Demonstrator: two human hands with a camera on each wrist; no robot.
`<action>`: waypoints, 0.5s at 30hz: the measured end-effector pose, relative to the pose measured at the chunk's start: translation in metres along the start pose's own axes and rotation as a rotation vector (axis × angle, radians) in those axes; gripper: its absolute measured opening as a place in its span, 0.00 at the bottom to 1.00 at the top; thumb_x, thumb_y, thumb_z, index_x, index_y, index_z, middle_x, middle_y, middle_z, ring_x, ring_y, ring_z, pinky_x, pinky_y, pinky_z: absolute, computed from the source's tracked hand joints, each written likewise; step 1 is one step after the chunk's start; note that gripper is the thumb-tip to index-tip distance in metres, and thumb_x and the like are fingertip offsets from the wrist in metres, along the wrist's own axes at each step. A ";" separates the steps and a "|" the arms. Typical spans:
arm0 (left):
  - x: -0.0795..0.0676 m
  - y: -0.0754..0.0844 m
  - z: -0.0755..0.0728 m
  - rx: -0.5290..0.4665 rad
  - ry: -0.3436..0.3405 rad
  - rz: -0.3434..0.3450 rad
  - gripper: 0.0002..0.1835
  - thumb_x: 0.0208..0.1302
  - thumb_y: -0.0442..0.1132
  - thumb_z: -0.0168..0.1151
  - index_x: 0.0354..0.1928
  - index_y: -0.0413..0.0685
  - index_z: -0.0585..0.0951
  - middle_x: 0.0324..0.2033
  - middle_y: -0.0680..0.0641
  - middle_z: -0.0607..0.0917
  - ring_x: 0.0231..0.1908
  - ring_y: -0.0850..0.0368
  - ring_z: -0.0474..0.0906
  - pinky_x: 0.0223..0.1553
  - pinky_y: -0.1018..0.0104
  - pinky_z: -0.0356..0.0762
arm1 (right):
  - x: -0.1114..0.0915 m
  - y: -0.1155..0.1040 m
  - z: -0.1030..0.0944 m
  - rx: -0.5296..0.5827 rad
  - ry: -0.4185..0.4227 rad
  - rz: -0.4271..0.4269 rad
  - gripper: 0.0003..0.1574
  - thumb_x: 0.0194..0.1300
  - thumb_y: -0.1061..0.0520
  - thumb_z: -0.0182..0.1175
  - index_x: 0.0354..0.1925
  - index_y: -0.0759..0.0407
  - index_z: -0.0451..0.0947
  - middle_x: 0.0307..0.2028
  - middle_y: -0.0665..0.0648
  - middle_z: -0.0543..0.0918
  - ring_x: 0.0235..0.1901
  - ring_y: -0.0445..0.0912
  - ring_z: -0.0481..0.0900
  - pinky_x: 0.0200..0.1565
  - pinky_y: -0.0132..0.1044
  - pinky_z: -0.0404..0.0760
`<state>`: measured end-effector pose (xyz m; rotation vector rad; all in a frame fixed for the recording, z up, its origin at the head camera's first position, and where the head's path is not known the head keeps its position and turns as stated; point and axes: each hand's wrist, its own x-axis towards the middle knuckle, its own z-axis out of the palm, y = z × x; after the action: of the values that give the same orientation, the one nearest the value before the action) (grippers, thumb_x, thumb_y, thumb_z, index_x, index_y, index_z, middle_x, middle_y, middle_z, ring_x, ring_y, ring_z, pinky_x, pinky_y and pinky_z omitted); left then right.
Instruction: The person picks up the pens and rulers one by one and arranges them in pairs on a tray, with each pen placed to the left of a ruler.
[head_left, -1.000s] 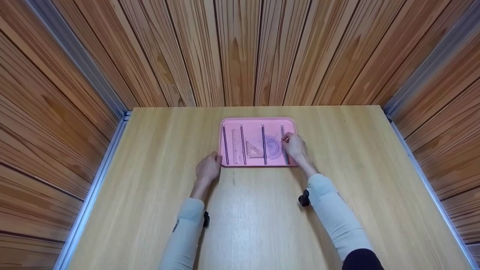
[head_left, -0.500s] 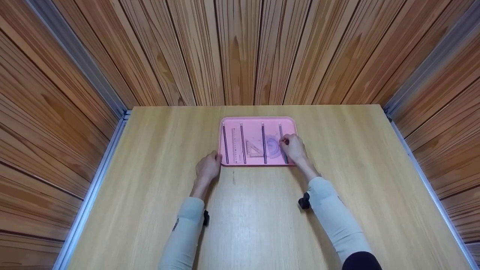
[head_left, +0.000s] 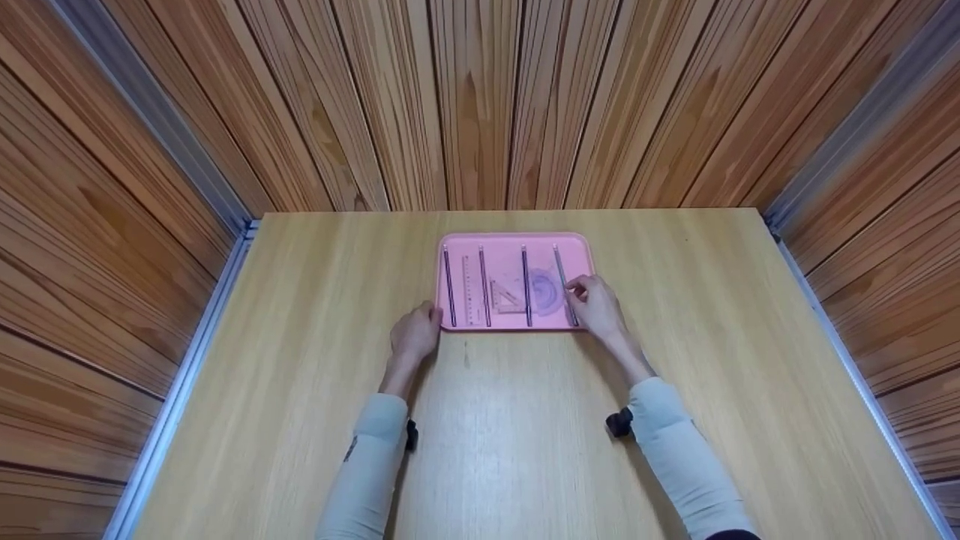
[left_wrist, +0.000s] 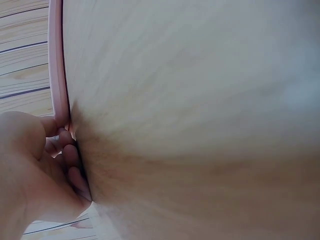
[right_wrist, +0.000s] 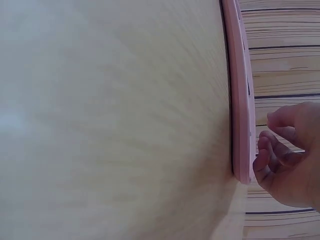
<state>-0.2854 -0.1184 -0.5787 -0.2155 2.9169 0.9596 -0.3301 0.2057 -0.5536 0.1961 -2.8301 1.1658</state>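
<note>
A pink tray [head_left: 555, 240] lies on the table with several slim pencils on it. My left hand [head_left: 415, 332] grips its near left corner; in the left wrist view the thumb and fingers of that hand [left_wrist: 37, 165] pinch the pink rim. My right hand [head_left: 598, 306] hovers over the tray's right side, beside the rightmost pencil [head_left: 561, 266], which lies slightly slanted. In the right wrist view this hand [right_wrist: 292, 155] has loosely bent fingers, with a gap to the thumb and nothing seen between. Part of the pencil is hidden by the fingers.
Between the pencils on the tray lie a clear ruler [head_left: 470, 289], a set square [head_left: 508, 298] and a round, bluish clear protractor [head_left: 547, 292]. The wooden table [head_left: 495, 420] extends around the tray, with wood-panelled walls [head_left: 480, 105] behind and at both sides.
The rightmost pencil's far end has shifted left, so it slants more. My right hand has drawn back slightly toward the near right, off the pencil. The left hand stays at the tray corner.
</note>
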 end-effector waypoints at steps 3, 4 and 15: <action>0.001 0.000 -0.001 0.012 0.019 0.011 0.16 0.78 0.48 0.45 0.39 0.47 0.78 0.23 0.50 0.71 0.24 0.54 0.66 0.27 0.63 0.59 | -0.006 0.001 -0.003 -0.009 -0.003 -0.010 0.11 0.64 0.64 0.59 0.45 0.66 0.81 0.38 0.63 0.79 0.39 0.55 0.80 0.45 0.46 0.76; 0.001 0.000 -0.001 0.015 0.022 0.014 0.16 0.78 0.48 0.45 0.39 0.46 0.78 0.23 0.50 0.71 0.24 0.54 0.66 0.27 0.63 0.59 | -0.008 0.002 -0.004 -0.013 -0.002 -0.016 0.11 0.64 0.64 0.60 0.45 0.66 0.81 0.38 0.63 0.80 0.39 0.55 0.80 0.45 0.47 0.76; 0.000 0.001 -0.002 0.008 -0.003 -0.020 0.16 0.79 0.49 0.44 0.40 0.47 0.77 0.25 0.49 0.72 0.25 0.54 0.67 0.28 0.63 0.60 | -0.026 0.008 -0.014 -0.051 -0.009 -0.052 0.11 0.65 0.63 0.61 0.44 0.66 0.82 0.38 0.64 0.81 0.40 0.56 0.78 0.46 0.49 0.75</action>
<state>-0.2854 -0.1188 -0.5769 -0.2426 2.9093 0.9439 -0.3047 0.2236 -0.5522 0.2713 -2.8405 1.0839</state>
